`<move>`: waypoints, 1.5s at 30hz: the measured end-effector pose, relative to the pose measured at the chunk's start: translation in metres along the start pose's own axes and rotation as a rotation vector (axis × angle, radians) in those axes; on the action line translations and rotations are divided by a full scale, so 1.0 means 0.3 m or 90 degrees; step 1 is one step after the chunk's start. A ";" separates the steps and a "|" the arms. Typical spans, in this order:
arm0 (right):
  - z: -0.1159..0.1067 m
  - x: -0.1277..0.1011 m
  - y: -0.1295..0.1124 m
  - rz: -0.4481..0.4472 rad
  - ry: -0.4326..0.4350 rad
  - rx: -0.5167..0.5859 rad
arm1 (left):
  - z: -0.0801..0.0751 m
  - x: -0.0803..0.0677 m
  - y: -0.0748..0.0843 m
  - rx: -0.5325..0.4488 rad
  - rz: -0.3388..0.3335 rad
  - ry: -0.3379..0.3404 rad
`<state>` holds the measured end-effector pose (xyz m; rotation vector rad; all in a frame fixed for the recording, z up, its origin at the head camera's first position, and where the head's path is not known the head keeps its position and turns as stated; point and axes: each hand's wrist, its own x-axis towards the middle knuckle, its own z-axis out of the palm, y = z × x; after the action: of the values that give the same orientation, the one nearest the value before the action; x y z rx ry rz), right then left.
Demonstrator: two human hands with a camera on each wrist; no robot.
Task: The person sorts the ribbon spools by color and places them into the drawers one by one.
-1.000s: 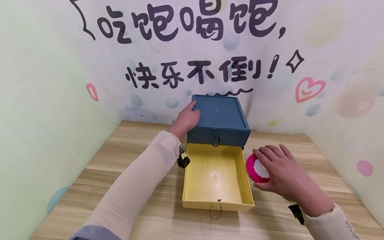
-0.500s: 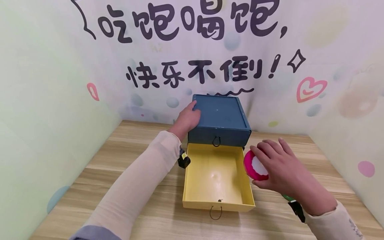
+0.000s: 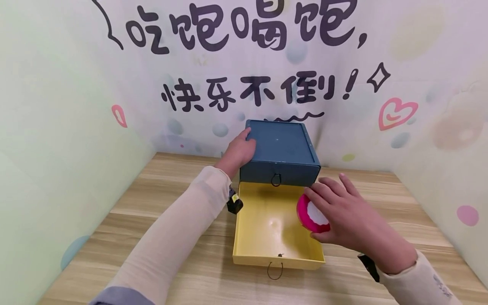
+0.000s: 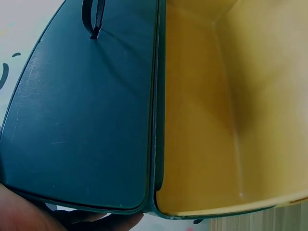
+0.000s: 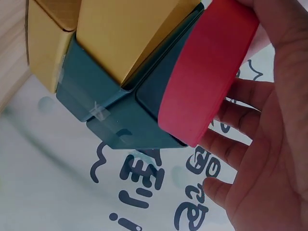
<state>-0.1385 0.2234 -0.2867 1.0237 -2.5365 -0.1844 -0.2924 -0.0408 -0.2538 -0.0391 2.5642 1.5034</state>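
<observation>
My right hand (image 3: pixel 345 216) holds a round pink thing (image 3: pixel 304 212) with a white, wavy-edged top between thumb and fingers. It hangs over the right side of a pulled-out yellow drawer (image 3: pixel 263 220); the right wrist view shows its smooth rim edge-on. That drawer sits below a blue drawer (image 3: pixel 259 173) with a dark loop handle (image 3: pixel 276 180), the upper part of the small blue cabinet (image 3: pixel 280 142). At the cabinet's upper left my left hand (image 3: pixel 239 150) rests, thumb on top and fingers along the side wall, as the left wrist view partly shows.
The cabinet stands on a wood-grain table (image 3: pixel 183 258), close to a back wall (image 3: pixel 221 110) with large dark lettering. A thin loop handle (image 3: pixel 275 271) hangs from the yellow drawer's front. Pale side walls rise left and right.
My right hand has moved left with the round pink thing, from beside the yellow drawer to over its right part. My left hand stays at the cabinet.
</observation>
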 end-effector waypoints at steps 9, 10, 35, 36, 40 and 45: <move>0.002 0.033 -0.031 -0.014 -0.040 -0.012 | 0.001 -0.002 0.001 -0.002 -0.002 -0.002; 0.004 0.036 -0.034 -0.018 -0.045 -0.015 | 0.001 -0.001 0.001 -0.003 -0.003 -0.002; 0.105 0.095 -0.058 -0.093 -0.023 0.008 | 0.000 0.000 0.002 0.001 0.002 -0.001; 0.110 0.097 -0.059 -0.095 -0.025 0.008 | 0.000 0.000 0.002 0.002 0.002 -0.001; 0.125 0.106 -0.064 -0.106 -0.035 0.008 | -0.001 0.000 0.001 0.002 0.001 -0.001; 0.146 0.121 -0.073 -0.124 -0.032 0.002 | -0.001 0.001 -0.001 -0.001 0.004 -0.001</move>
<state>-0.1662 0.1814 -0.3211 1.2819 -2.4798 -0.2644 -0.2927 -0.0412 -0.2539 -0.0297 2.5639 1.5067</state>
